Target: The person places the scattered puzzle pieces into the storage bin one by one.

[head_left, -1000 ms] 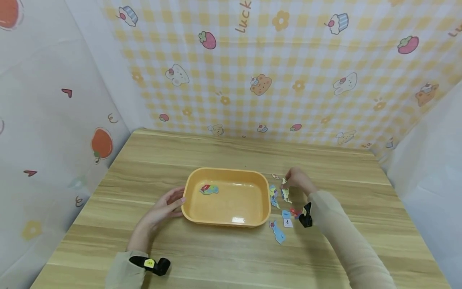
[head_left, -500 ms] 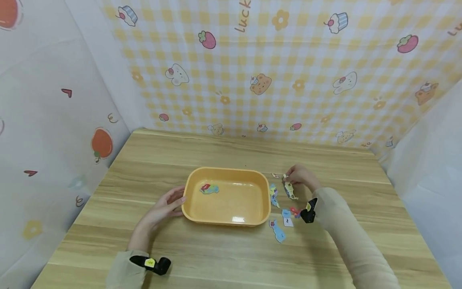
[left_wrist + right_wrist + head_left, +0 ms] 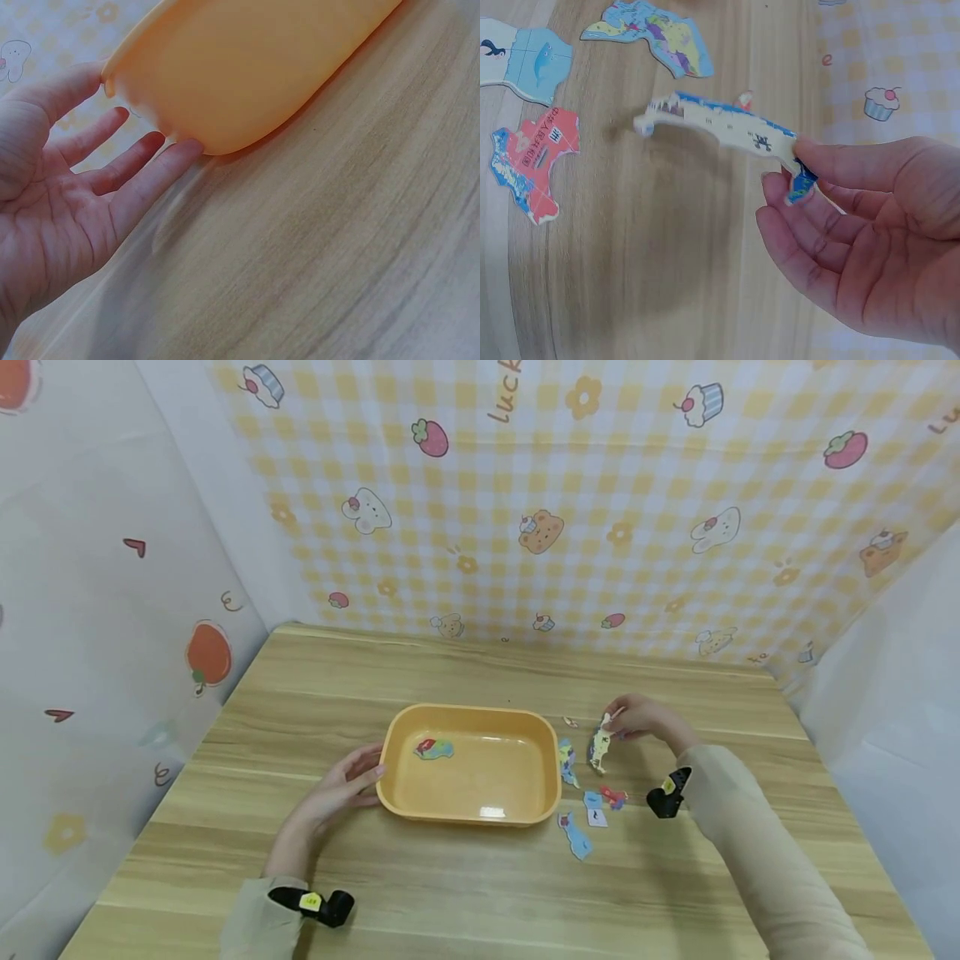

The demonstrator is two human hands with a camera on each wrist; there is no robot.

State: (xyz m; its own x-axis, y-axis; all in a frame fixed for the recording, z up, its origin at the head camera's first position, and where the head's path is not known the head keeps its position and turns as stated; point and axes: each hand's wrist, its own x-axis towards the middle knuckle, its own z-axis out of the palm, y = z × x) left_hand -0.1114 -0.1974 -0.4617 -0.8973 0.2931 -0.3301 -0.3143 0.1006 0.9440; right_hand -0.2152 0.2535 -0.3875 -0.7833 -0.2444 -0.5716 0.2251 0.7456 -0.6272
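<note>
My left hand (image 3: pixel 345 789) holds the left end of a yellow plastic tray (image 3: pixel 472 818), thumb at the rim and fingers against the outer wall; the left wrist view shows this wall (image 3: pixel 247 67) close up. Between thumb and fingers, my right hand (image 3: pixel 862 225) pinches one end of a cream-and-blue map puzzle piece (image 3: pixel 727 131), which is raised over the table right of the tray. A red, green and blue puzzle piece (image 3: pixel 435 749) lies inside the tray.
Right of the tray lie a yellow-purple-blue piece (image 3: pixel 567 763), a red piece (image 3: pixel 544 161), a blue-white piece (image 3: pixel 540 64), a long blue piece (image 3: pixel 576 838) and a tiny piece (image 3: pixel 570 722). Behind the wooden table (image 3: pixel 450 893) hangs a checked cloth (image 3: pixel 480 527).
My right hand has lifted the cream-and-blue puzzle piece and moved it slightly right, turning it. My left hand and the tray keep their place.
</note>
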